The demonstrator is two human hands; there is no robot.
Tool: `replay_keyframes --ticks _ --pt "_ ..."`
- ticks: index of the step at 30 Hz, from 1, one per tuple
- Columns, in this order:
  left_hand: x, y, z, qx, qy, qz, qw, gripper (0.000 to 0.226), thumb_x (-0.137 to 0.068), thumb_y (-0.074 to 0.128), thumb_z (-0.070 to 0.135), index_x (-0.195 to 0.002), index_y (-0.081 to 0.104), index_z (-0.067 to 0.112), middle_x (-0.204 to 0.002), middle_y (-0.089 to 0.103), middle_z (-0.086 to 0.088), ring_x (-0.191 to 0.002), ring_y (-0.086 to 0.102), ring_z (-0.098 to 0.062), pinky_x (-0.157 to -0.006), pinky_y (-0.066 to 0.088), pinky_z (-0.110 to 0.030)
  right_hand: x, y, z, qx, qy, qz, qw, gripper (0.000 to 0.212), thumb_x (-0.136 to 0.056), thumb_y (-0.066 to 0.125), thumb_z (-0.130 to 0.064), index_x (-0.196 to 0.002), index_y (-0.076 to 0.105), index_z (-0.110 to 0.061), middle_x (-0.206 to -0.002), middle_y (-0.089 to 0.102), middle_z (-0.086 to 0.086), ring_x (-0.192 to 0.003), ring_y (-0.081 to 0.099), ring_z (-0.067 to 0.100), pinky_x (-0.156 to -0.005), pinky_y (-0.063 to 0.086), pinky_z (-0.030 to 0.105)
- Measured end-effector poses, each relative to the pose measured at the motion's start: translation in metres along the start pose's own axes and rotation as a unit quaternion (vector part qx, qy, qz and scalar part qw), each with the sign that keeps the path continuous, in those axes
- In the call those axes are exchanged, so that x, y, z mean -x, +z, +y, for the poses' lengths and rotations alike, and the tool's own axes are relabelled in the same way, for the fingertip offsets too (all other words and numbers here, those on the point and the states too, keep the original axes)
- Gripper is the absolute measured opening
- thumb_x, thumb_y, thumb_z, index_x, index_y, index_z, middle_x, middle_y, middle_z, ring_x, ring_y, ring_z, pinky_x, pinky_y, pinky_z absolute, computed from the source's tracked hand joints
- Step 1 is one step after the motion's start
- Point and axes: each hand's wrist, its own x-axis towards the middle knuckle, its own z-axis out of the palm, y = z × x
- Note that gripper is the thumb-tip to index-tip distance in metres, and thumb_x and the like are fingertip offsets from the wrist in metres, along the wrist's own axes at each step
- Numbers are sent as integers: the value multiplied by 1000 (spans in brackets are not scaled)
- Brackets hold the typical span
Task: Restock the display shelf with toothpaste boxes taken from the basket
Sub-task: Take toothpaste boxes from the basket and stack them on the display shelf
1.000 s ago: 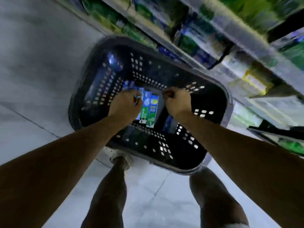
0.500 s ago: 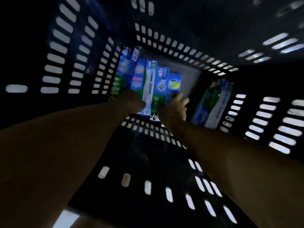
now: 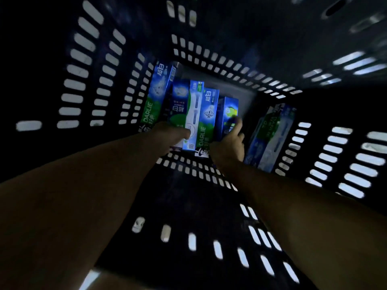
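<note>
Left hand (image 3: pixel 174 133): thumb (image 3: pixel 185 132) curled over the near end of the white-and-blue box (image 3: pixel 193 109), other fingers hidden under it, so it grips that box from the near end.

Right hand (image 3: pixel 229 143): fingertips (image 3: pixel 238 122) lie on the right edge of the end box (image 3: pixel 227 110) (the one with the yellow-green blob). Blurred, so can't tell if they clamp it or only touch it.

Both boxes are part of the row of toothpaste boxes (image 3: pixel 207 109), five side by side with long sides touching, lying on the basket bottom. The two hands sit at the row's near end, left hand toward the left-middle, right hand at the right end. The leftmost box (image 3: pixel 156 95) leans against the slotted left wall and neither hand touches it.

A separate pair of boxes (image 3: pixel 270 135) leans on the right wall, just beside the right hand, not touched.

Everything is deep inside the dark basket (image 3: pixel 83 80), with light coming through the slots. Both bare forearms reach in from the near edge.
</note>
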Motion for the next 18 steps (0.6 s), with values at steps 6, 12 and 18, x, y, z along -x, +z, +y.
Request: replay_keyframes --ticks 6,12,18 --pt "135 -39 29 16 0 41 999 42 -60 77 27 -93 70 3 -96 72 -14 -72 66 -22 -52 50 -21 90 -83 -41 -132 93 -14 987 53 -76 67 -26 -125 58 -8 -120 64 16 -107 62 35 -83 54 39" --pt "391 -101 77 87 80 62 991 20 -49 77 28 -57 67 12 -54 66 -2 -68 68 -25 -72 61 -53 286 -241 -103 -199 -109 -52 973 62 -64 72 -22 -124 60 -21 -115 63 11 -107 62 30 -92 52 43" --pt "668 -178 124 25 326 69 942 39 -46 69 43 -82 74 29 -68 73 4 -63 66 -6 -65 55 -32 482 -448 -172 -321 -313 40 893 81 -58 72 -17 -133 50 -36 -125 60 -11 -118 58 7 -95 48 22"
